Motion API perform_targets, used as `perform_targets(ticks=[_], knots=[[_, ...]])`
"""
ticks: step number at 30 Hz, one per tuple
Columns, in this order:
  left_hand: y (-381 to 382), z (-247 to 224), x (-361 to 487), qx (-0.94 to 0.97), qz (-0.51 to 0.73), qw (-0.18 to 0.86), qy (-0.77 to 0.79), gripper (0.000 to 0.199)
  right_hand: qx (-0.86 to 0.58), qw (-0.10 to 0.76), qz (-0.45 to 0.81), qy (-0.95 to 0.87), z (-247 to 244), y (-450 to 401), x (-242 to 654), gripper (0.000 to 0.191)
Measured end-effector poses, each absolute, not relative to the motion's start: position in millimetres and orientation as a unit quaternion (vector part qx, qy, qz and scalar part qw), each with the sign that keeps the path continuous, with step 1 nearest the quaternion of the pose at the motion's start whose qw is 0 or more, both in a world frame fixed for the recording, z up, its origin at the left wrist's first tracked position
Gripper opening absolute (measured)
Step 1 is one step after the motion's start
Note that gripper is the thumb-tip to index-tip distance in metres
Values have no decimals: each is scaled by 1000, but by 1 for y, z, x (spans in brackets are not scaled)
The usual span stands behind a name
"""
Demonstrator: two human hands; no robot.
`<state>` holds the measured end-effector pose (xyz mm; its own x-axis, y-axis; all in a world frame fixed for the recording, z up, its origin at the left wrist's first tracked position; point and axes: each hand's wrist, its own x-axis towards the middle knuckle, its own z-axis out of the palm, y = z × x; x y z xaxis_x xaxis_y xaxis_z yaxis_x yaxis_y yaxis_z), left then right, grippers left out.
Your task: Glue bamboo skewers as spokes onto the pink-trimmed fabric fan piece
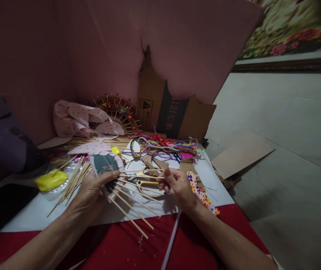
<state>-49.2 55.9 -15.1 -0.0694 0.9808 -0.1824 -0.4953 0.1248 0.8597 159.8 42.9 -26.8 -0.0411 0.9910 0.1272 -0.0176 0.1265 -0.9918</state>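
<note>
My left hand [93, 189] grips a cardboard piece [108, 165], dark on its face and edged with pale pink cloth. Several thin wooden sticks [138, 210] fan out from its lower right side. At the far ends of the top sticks, my right hand [177, 185] is closed in a pinch on a stick. Behind the sticks lie scissors [150, 183] with yellow handles, partly covered. A translucent rod [171, 240] extends below my right wrist; whether the hand touches it, I cannot tell.
Loose sticks [74, 180] and yellow clay [50, 180] lie at left, by a dark flat object [8, 202]. Colourful pipe cleaners [166, 142] are heaped behind. Cut cardboard [174, 112] leans on the wall, beside pink dotted cloth [73, 118]. A flower-patterned strip [202, 193] lies at right.
</note>
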Motion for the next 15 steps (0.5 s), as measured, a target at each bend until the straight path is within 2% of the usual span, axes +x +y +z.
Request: perform_targets(ticks=[6,15], knots=[[53,-8,-48,273,593,615,442,20,-442,509,479,-563,-22,38,158,37],[53,-12,-50,280,599,630,407,22,-444,500,473,-574,-23,38,158,36]])
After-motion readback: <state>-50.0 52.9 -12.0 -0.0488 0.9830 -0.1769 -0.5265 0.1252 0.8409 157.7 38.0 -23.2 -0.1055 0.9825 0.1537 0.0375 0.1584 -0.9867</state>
